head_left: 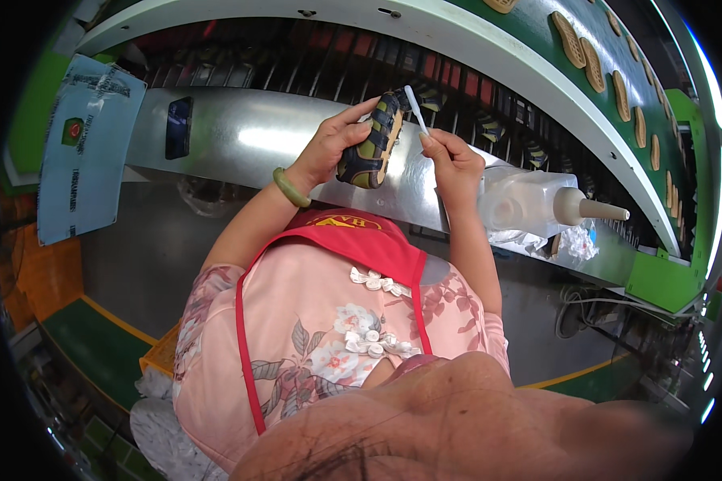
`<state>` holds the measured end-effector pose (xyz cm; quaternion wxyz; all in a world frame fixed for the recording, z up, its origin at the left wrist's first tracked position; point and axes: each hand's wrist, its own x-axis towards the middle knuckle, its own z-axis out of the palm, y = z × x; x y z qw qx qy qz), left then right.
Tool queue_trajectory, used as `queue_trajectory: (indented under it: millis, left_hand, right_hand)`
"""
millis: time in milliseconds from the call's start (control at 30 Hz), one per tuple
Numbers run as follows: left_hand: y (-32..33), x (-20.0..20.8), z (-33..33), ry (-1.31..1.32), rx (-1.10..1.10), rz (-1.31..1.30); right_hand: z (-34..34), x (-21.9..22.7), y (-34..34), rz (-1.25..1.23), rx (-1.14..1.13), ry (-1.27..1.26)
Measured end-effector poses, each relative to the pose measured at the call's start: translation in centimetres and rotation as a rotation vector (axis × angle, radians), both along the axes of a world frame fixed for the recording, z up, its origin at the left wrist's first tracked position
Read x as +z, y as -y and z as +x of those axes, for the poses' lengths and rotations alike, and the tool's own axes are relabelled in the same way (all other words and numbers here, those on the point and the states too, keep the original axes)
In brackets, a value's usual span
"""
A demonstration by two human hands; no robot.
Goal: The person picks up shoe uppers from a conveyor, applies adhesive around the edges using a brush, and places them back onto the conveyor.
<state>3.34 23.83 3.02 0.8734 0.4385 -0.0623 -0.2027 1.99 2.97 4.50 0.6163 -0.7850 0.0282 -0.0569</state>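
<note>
My left hand, with a green bangle at the wrist, grips a small sandal in navy and olive with a tan sole. It is held up over the shiny metal ledge, its sole edge toward my right side. Pinched between the thumb and fingers of my right hand is a thin white stick, like a small brush. The stick's upper end points up and left, close beside the sandal; I cannot tell whether they touch. Just right of that hand lies a translucent squeeze bottle with a beige nozzle.
Behind the ledge runs a dark roller line carrying more sandals. Above it, a green belt holds several tan soles. A phone and a blue board are at the left. Crumpled white wrapping lies beside the bottle.
</note>
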Motion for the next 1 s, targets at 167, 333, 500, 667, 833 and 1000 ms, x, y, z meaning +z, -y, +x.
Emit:
queue_trajectory:
  millis: [167,333,500,667,833,1000]
  left_hand:
    - [-0.1,-0.1,-0.2,-0.043,0.001,-0.069]
    - [-0.1,-0.5,-0.3,-0.054,0.002,-0.078]
    - [0.0,-0.4,-0.2,-0.077,0.001,-0.109]
    - [0.1,-0.8,0.1,-0.113,0.064,-0.105]
    - [-0.3,-1.3,0.8,-0.158,0.094,-0.043]
    - [-0.3,-1.6,0.8,-0.178,0.103,-0.054]
  right_hand:
    - [-0.4,0.0,0.0,0.018,0.020,0.045]
    - [-0.2,-0.1,0.5,-0.021,0.050,0.091]
    - [-0.6,0.2,0.7,-0.041,0.092,0.032]
    - [-1.3,0.1,0.5,-0.103,0.135,-0.051]
    - [-2.3,0.1,0.2,-0.122,0.159,-0.085]
    - [-2.9,-0.1,0.0,-0.170,0.176,-0.096]
